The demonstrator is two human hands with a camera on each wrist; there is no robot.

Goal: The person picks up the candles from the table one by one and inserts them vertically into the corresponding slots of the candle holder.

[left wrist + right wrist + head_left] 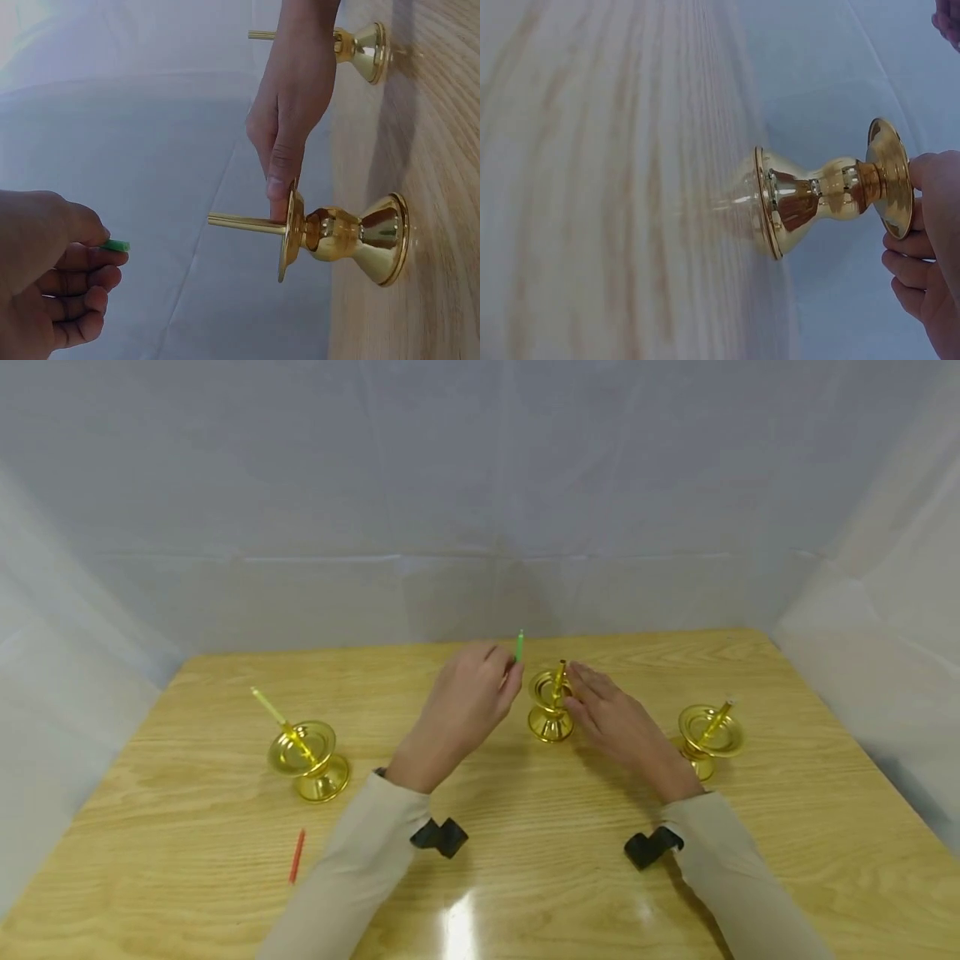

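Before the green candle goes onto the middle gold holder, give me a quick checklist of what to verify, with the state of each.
1. Green candle gripped: ok, the left hand pinches it between thumb and fingers, tip up.
2. Middle holder steadied: ok, the right hand touches the dish rim with a fingertip.
3. Holder upright on the table: ok, base flat on the wood.
4. Spike free: ok in the left wrist view, bare gold rod with nothing on it.
5. Candle lined up with the spike: not ok, it is off to the left of the holder.
6. Hole in the candle's base: cannot tell, hidden in the hand.
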